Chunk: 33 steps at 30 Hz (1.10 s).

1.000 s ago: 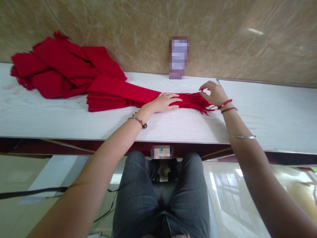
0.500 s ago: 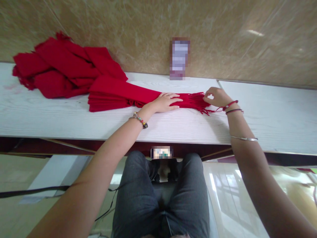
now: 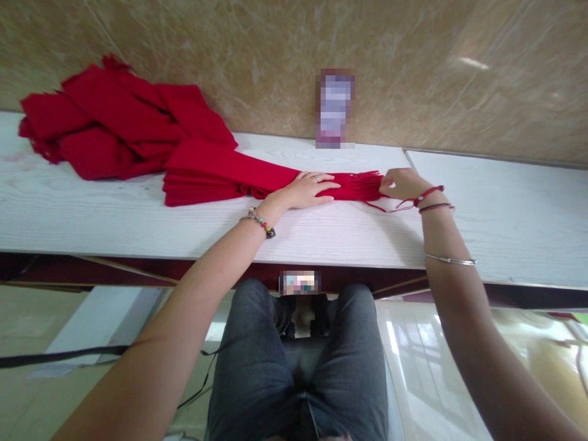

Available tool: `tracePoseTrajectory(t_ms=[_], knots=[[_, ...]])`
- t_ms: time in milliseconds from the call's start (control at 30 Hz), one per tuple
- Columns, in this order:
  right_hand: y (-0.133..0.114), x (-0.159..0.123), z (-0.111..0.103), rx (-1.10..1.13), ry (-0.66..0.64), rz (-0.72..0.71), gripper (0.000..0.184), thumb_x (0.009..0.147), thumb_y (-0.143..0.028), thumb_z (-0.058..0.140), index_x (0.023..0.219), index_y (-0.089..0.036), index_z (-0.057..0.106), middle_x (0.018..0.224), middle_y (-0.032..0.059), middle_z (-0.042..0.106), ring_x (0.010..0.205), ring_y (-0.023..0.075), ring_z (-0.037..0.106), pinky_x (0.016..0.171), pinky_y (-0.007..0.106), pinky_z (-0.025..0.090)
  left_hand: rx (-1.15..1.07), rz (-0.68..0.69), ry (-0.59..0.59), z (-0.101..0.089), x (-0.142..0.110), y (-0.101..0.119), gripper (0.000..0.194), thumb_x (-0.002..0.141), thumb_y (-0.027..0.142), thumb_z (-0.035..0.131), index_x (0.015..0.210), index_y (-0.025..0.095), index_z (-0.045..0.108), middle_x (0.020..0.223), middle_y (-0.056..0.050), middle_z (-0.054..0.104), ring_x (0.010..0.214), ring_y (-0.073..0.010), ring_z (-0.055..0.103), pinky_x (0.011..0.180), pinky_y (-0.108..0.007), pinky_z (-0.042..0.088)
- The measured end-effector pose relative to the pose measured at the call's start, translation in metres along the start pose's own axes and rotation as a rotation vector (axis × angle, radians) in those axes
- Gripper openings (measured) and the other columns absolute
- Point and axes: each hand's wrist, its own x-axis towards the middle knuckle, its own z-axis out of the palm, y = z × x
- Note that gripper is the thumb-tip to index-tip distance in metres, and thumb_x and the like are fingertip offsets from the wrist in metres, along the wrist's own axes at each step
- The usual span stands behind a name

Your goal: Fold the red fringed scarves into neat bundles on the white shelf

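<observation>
A red fringed scarf (image 3: 271,174) lies lengthwise on the white table, its folded layers stacked at the left end. My left hand (image 3: 305,190) rests flat on it close to the fringe, fingers spread. At the right end my right hand (image 3: 400,184) is closed, thumb and finger pinching the tips of the fringe (image 3: 366,185). Most strands run straight and side by side into that pinch; one strays toward the front edge. The exact strands held are hidden by my fingers.
A loose heap of red scarves (image 3: 124,122) sits at the back left, touching the folded one. Against the marble-patterned wall stands a blurred upright box-like object (image 3: 335,110). The white table (image 3: 220,229) ends just before my knees, with a blurred phone-like object (image 3: 299,283) below its edge.
The fringe strands, splayed before, are now drawn together and straighter. My right hand has lowered slightly and its pinch is at the strand tips. My left hand stays put.
</observation>
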Motion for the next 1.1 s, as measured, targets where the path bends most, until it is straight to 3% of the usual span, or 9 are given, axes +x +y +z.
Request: tracePoseTrajectory(t_ms=[100,200,367,467,600,733,867,1000,1100], knots=[[0.014,-0.008,-0.004,0.021,0.184,0.119,0.02,0.071,-0.025,0.05,0.067,-0.016,0.068,0.072,0.0101,0.067,0.07,0.0242,0.06,0.068,0.037,0.046,0.001,-0.008,-0.011,0.0,0.0,0.0,0.049,0.092,0.049,0.037,0.137,0.029,0.042,0.147,-0.002,0.034,0.132,-0.0211,0.03,0.109,-0.037,0.016],[-0.002,-0.006,-0.008,0.185,0.346,-0.047,0.021,0.074,-0.025,0.049,0.072,-0.016,0.067,0.081,0.012,0.067,0.076,0.0232,0.06,0.071,0.036,0.047,0.009,-0.012,-0.018,0.0,0.001,0.0,0.049,0.092,0.049,0.036,0.137,0.029,0.041,0.147,-0.002,0.033,0.132,-0.0209,0.029,0.109,-0.037,0.016],[-0.046,0.007,-0.004,0.238,0.093,-0.34,0.015,0.069,-0.023,0.052,0.073,-0.018,0.066,0.081,0.0072,0.067,0.077,0.0199,0.06,0.073,0.032,0.046,0.004,-0.003,-0.002,0.002,0.001,-0.002,0.049,0.092,0.049,0.035,0.137,0.03,0.04,0.147,-0.002,0.033,0.132,-0.0209,0.029,0.109,-0.038,0.017],[-0.043,0.009,-0.001,0.133,0.0,-0.269,0.018,0.066,-0.022,0.052,0.076,-0.018,0.067,0.084,0.0061,0.068,0.077,0.0199,0.06,0.071,0.031,0.045,0.002,-0.013,-0.007,0.002,0.001,-0.002,0.05,0.092,0.05,0.036,0.137,0.03,0.04,0.147,-0.002,0.033,0.133,-0.0212,0.028,0.11,-0.039,0.016],[-0.006,0.0,0.0,0.043,-0.086,-0.072,0.021,0.067,-0.026,0.051,0.079,-0.022,0.068,0.08,0.0028,0.068,0.073,0.0205,0.06,0.067,0.031,0.045,0.008,-0.021,-0.013,0.002,0.002,-0.002,0.05,0.091,0.051,0.036,0.137,0.031,0.04,0.148,-0.001,0.033,0.133,-0.0206,0.028,0.11,-0.038,0.016],[0.015,-0.008,-0.003,0.001,0.009,0.069,0.019,0.067,-0.022,0.05,0.074,-0.019,0.067,0.079,0.0091,0.066,0.075,0.0247,0.06,0.069,0.036,0.046,0.008,-0.017,-0.016,0.001,0.002,-0.002,0.05,0.092,0.05,0.036,0.138,0.03,0.04,0.148,-0.002,0.032,0.133,-0.0212,0.028,0.11,-0.038,0.015],[-0.013,-0.003,-0.007,0.177,0.263,-0.136,0.02,0.071,-0.019,0.047,0.078,-0.018,0.066,0.09,0.0122,0.065,0.086,0.0248,0.058,0.079,0.037,0.046,0.007,-0.024,-0.023,0.0,0.001,0.0,0.051,0.092,0.05,0.036,0.138,0.029,0.04,0.148,-0.003,0.032,0.133,-0.0216,0.028,0.11,-0.038,0.016],[-0.05,0.007,-0.005,0.217,0.115,-0.372,0.018,0.069,-0.019,0.048,0.076,-0.019,0.066,0.085,0.008,0.066,0.083,0.022,0.058,0.078,0.034,0.045,-0.005,-0.015,-0.011,0.001,0.001,-0.001,0.051,0.091,0.051,0.035,0.138,0.031,0.039,0.148,-0.002,0.032,0.133,-0.0219,0.027,0.11,-0.038,0.015],[-0.05,0.009,-0.004,0.148,0.0,-0.347,0.019,0.067,-0.019,0.05,0.077,-0.019,0.066,0.085,0.0065,0.067,0.08,0.0207,0.058,0.074,0.031,0.044,-0.014,-0.019,-0.013,0.002,0.002,-0.002,0.051,0.091,0.051,0.035,0.138,0.032,0.039,0.149,-0.001,0.031,0.133,-0.0221,0.027,0.11,-0.039,0.015]])
